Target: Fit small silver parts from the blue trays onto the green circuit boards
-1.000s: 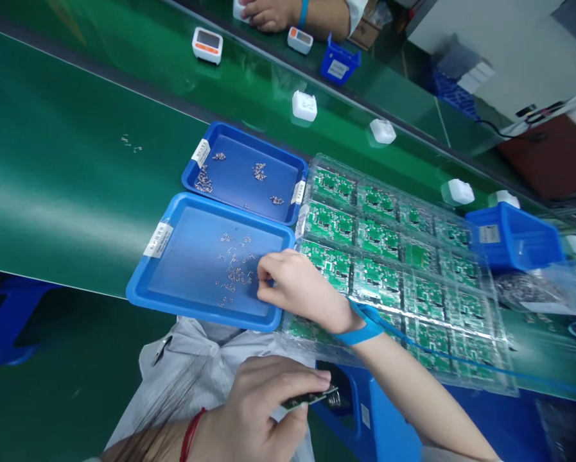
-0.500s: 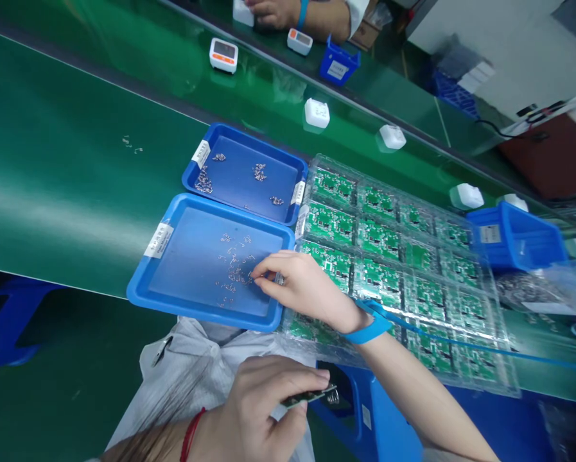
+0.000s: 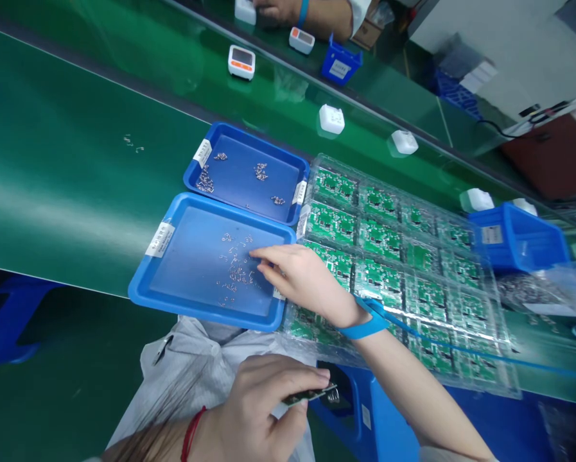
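Light-blue plastic tray (image 3: 186,247) mid-frame, and over its right side hovers my right hand (image 3: 301,274), thumb and nearest fingers slightly parted. Bits of thin wire (image 3: 239,276) lie loose just right of its middle: likely light, springy, easily bent, best nipped by one end. Down at lower centre, my left hand (image 3: 263,396) pinches a circuit board (image 3: 311,395), probably stiff yet fragile, safest by its edges.

Tilted board (image 3: 311,396), loose metal bits (image 3: 238,276)

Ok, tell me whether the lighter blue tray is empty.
The lighter blue tray isn't empty: small metal pieces lie scattered inside, near the right hand.
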`<state>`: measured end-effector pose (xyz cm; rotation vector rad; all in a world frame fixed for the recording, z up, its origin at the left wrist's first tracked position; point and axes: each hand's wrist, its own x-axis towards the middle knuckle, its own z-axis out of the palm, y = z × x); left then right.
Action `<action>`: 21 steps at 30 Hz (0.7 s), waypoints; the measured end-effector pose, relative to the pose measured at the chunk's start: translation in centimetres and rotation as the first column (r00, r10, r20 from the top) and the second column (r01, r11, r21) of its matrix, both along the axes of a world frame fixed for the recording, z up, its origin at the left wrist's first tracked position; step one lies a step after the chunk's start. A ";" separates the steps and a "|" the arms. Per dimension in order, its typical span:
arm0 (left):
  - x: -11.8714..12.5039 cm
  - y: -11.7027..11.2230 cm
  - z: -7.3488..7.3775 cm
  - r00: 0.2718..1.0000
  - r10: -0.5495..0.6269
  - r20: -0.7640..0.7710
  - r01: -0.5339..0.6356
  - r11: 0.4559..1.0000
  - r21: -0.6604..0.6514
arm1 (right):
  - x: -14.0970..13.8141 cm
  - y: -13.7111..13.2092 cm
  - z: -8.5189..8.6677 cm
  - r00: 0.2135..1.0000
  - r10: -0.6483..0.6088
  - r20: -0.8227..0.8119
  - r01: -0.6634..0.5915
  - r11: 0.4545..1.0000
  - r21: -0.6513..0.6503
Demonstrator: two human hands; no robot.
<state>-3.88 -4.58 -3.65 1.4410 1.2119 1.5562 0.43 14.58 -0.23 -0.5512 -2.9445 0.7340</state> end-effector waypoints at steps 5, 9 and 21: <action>0.3 0.1 0.0 0.999 0.016 0.043 -0.016 1.000 -0.004 | 0.2 0.0 0.7 0.982 0.060 0.182 -0.075 0.994 0.080; 0.3 0.2 0.2 0.999 0.020 0.043 -0.020 1.000 -0.011 | 0.0 -0.7 0.5 0.956 0.114 0.269 -0.149 0.983 0.112; -0.3 0.1 0.0 0.992 0.130 0.002 -0.130 0.991 0.037 | -0.6 -1.9 0.3 0.969 0.058 0.239 -0.096 0.984 0.150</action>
